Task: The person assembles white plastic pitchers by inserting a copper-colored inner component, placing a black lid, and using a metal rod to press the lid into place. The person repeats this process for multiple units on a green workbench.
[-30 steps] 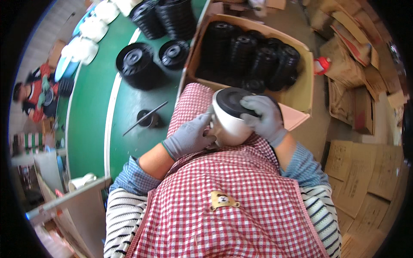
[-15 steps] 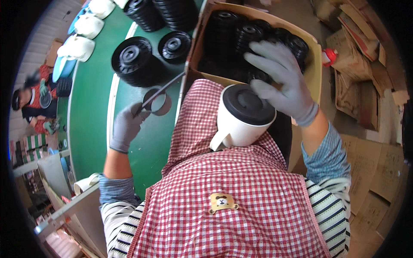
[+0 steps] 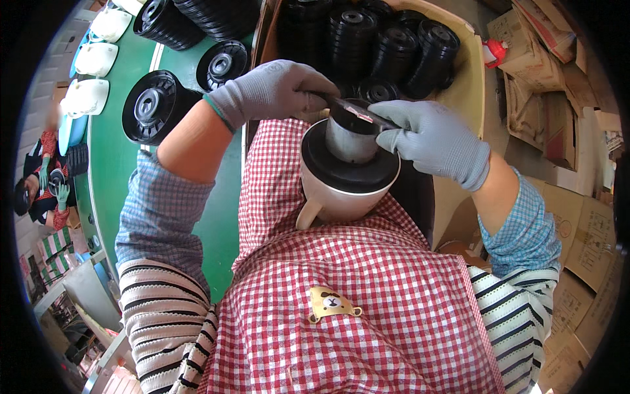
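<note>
Head view: a green table runs along the nine to eleven o'clock side, with stacks of black lids on it and white pots lined up at ten o'clock. Flattened brown cartons lie on the floor from one to four o'clock. Another person in red sits at nine o'clock.

Since half a second ago the left hand has come off the table and up to the middle, and the right hand has dropped from the box onto the cup. The metal cylinder now stands on the cup's lid, where it was not before.

An open cardboard box at twelve o'clock holds rows of stacked black lids. The cream cup, handle toward seven o'clock, rests at the centre against the checked apron, capped by a black lid. The left hand is closed around a thin flat tool laid across the cylinder's top; the right hand's fingers grip the tool's far end and touch the cylinder.
</note>
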The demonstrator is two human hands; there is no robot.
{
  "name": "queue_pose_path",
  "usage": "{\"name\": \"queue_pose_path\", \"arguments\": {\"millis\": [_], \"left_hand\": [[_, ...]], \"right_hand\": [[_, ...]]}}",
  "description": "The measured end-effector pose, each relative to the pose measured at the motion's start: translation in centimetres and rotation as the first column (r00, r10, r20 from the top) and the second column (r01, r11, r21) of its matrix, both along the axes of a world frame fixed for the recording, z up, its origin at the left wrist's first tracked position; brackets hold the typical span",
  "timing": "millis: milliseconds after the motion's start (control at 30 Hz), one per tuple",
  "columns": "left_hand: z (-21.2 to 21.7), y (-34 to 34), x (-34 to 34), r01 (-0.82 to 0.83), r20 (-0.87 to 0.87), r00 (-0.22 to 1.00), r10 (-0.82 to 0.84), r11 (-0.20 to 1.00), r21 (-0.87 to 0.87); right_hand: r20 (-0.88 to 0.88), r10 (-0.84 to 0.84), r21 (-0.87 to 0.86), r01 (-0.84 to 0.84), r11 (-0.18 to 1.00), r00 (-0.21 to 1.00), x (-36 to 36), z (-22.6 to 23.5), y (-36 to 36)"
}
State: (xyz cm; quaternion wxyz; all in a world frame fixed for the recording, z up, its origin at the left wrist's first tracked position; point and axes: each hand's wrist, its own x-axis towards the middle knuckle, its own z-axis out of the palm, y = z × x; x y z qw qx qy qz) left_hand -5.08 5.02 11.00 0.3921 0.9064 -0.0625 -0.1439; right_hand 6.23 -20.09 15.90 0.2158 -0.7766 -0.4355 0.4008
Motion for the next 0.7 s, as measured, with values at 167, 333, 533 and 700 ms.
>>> {"name": "queue_pose_path", "arguments": {"millis": [167, 333, 533, 700], "left_hand": [[-3.1, -0.2, 1.5, 0.082, 0.08, 0.992, -0.097, 0.982, 0.171], [-5.0, -1.0, 1.7, 0.019, 0.06, 0.998, -0.032, 0.981, 0.194], [-6.8, -1.6, 2.3, 0.038, 0.374, 0.924, -0.075, 0.994, 0.105], [-7.4, -2.4, 1.7, -0.053, 0.349, 0.937, -0.015, 0.982, 0.184]], "right_hand": [[-0.101, -0.009, 0.063, 0.016, 0.998, 0.995, -1.7, -0.9, -0.3], [0.12, 0.012, 0.141, -0.029, 0.99, 0.993, -2.8, -0.7, -0.9], [0.214, 0.049, 0.133, -0.079, 0.988, 0.976, -3.5, -0.5, -0.9], [0.096, -0.005, 0.059, 0.0, 0.998, 0.995, -4.3, -0.3, -0.9]]}}
